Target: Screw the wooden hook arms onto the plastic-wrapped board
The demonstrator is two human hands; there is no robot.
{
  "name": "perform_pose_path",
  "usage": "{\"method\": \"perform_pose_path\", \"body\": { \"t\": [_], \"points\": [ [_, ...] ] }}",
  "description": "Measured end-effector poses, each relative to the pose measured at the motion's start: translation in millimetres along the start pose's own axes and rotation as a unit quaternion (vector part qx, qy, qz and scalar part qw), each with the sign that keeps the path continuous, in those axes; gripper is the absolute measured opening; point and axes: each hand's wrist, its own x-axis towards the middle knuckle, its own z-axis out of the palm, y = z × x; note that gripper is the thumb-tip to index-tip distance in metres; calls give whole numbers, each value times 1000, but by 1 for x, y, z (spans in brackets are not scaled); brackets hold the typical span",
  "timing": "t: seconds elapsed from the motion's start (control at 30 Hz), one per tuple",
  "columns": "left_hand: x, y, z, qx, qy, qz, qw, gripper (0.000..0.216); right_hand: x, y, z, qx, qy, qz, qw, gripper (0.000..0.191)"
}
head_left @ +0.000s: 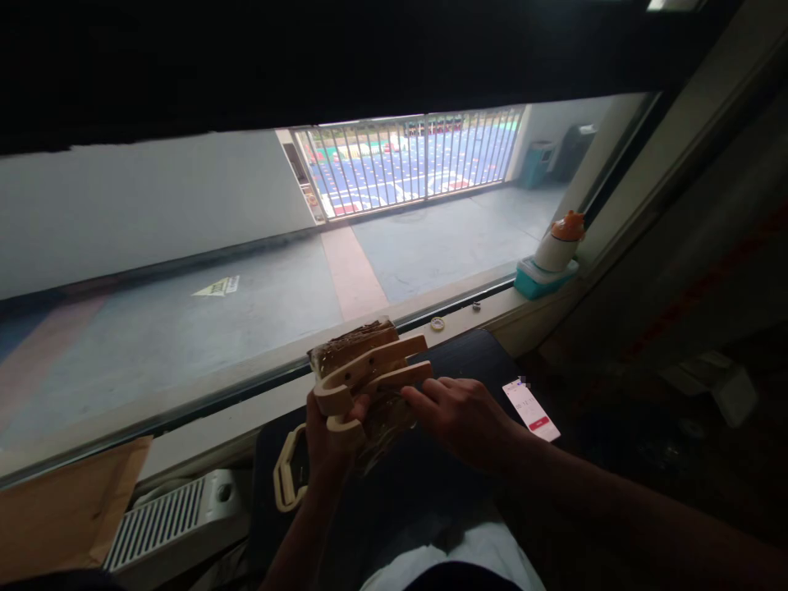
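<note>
My left hand (323,435) is closed around a pale wooden assembly (363,369) of curved, hook-ended arms, with small dark holes or screw heads on the upper arm. My right hand (459,410) is pinched at the lower arm's right end. A thin dark thing seems to run from its fingertips towards the wood, too dim to name. Right behind the assembly is a brown block-like bundle (345,343) with shiny clear wrap; whether it touches the wood I cannot tell. Left of my left wrist, an angular wooden frame (283,476) lies on the dark table (424,492).
A phone (530,410) with a lit screen lies at the table's right. The window sill (492,316) bears a tape roll (437,323), a small metal bit (476,306), and a teal box (542,279) under a bottle (560,242). Cardboard (67,509) and a white slatted unit (166,517) are lower left.
</note>
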Motion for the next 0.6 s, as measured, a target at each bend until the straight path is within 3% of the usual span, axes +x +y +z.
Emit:
{"method": "perform_pose_path", "body": {
  "t": [0.13,0.23,0.4,0.6],
  "points": [
    [-2,4,3,-87,-3,-65,994,38,2,-7,-3,126,7,131,983,18],
    [-9,12,2,-166,5,-96,981,39,-1,-10,-12,172,44,166,970,25],
    [-18,20,-1,-270,-48,-169,947,50,-12,-12,-29,202,118,140,962,20],
    [-16,16,0,-273,-52,-164,946,47,-11,-20,-38,173,119,79,974,17]
  ]
}}
